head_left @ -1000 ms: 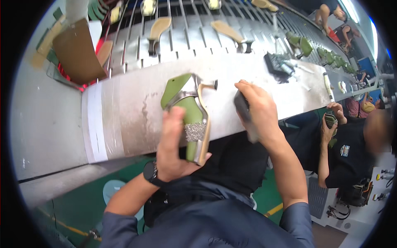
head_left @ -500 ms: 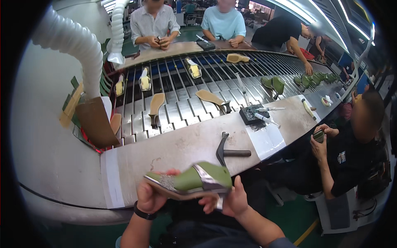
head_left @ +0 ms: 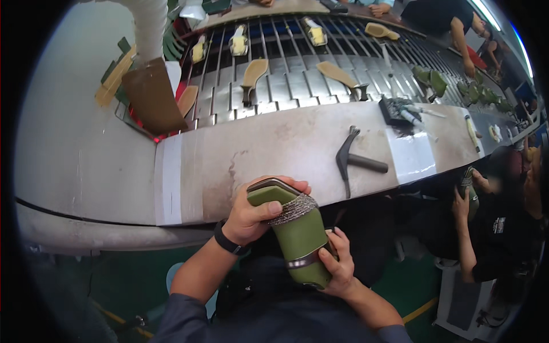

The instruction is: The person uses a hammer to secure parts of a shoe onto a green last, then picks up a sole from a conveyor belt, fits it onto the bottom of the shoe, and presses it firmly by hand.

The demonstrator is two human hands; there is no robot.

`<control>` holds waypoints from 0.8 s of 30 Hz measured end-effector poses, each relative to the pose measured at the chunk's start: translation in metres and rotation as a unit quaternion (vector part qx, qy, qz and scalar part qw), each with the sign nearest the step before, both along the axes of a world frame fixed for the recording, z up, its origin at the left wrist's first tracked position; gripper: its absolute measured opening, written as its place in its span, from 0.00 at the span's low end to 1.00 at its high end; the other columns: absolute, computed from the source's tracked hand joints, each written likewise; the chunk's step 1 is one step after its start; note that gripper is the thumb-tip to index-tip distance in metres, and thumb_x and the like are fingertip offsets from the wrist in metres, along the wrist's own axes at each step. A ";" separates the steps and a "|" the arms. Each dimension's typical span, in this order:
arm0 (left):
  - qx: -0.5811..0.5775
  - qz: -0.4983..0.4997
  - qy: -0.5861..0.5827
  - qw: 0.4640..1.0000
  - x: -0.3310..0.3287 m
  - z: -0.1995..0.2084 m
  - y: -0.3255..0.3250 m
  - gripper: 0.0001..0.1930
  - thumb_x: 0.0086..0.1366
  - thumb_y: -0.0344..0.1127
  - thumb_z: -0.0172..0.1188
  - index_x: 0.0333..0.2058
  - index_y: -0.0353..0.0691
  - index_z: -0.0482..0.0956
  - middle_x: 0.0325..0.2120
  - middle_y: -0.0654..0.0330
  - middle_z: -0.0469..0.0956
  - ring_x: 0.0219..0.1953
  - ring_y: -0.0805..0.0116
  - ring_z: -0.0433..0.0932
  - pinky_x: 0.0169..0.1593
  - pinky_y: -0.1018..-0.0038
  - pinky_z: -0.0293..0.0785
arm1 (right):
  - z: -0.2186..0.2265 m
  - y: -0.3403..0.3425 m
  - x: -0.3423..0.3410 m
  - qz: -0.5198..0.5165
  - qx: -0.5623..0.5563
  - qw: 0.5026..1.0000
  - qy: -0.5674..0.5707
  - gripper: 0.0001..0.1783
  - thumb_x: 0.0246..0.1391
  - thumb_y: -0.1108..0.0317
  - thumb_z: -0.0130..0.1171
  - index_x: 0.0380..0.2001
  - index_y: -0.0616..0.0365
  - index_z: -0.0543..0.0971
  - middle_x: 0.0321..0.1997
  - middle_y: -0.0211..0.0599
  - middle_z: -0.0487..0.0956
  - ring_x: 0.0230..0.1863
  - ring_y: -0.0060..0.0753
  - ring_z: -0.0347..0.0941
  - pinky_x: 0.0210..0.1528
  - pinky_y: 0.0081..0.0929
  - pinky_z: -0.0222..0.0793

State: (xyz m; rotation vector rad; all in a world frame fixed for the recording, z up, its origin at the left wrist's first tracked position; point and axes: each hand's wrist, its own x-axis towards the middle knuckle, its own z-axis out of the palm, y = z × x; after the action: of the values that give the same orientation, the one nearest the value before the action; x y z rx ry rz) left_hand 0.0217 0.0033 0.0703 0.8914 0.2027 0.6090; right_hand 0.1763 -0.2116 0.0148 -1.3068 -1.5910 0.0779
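A sandal with a sparkly silver toe strap and a shiny metallic band is fitted on a green shoe last (head_left: 295,235), held between my two hands in front of me. Its toe end points away and to the left, with the upper facing up. My left hand (head_left: 250,212) wraps the toe end, thumb pressed on top near the sparkly strap. Lower down, my right hand (head_left: 341,267) grips the heel end from the right side. The underside of the sandal is hidden. A hammer (head_left: 365,163) with a dark handle lies on the bench beyond my hands.
Beyond the bench (head_left: 274,143) runs a slatted metal conveyor (head_left: 286,74) carrying tan soles (head_left: 256,71) and several green lasts (head_left: 432,81). A black block (head_left: 393,111) with syringes stands at the bench's right. Another person (head_left: 480,228) holds a green last at right. A brown board (head_left: 153,97) leans at left.
The last with the sandal has turned from lying sideways to toe pointing away, upper facing up. My right hand has closed around the heel end. The view has tilted down and shifted left.
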 end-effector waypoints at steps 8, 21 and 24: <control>0.038 -0.042 -0.025 0.998 -0.009 -0.005 -0.013 0.29 0.61 0.34 0.74 0.60 0.36 0.77 0.57 0.37 0.81 0.64 0.37 0.78 0.67 0.45 0.75 | -0.017 -0.020 -0.005 0.002 -0.001 1.000 -0.009 0.41 0.46 0.57 0.81 0.64 0.38 0.75 0.67 0.63 0.73 0.63 0.58 0.76 0.69 0.69 0.61; 0.034 0.052 0.108 0.992 0.013 0.010 -0.012 0.40 0.77 0.57 0.56 0.71 0.27 0.62 0.66 0.38 0.73 0.66 0.50 0.75 0.68 0.57 0.73 | 0.058 -0.017 0.021 0.074 -0.214 0.797 0.559 0.47 0.56 0.59 0.73 0.71 0.72 0.63 0.67 0.60 0.74 0.64 0.58 0.77 0.65 0.51 0.75; 0.226 0.104 0.194 0.949 -0.002 0.004 -0.009 0.43 0.77 0.61 0.53 0.72 0.25 0.61 0.67 0.42 0.73 0.66 0.52 0.77 0.67 0.58 0.73 | 0.094 0.012 0.060 0.074 -0.142 0.715 0.680 0.47 0.60 0.47 0.64 0.72 0.69 0.62 0.66 0.60 0.74 0.61 0.58 0.78 0.60 0.55 0.80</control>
State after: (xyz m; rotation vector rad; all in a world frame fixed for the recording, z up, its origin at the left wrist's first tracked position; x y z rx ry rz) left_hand 0.0198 -0.0062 0.0748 1.4478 0.5310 0.6853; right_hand 0.2358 -0.1998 0.1085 -0.8590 -0.3484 1.1529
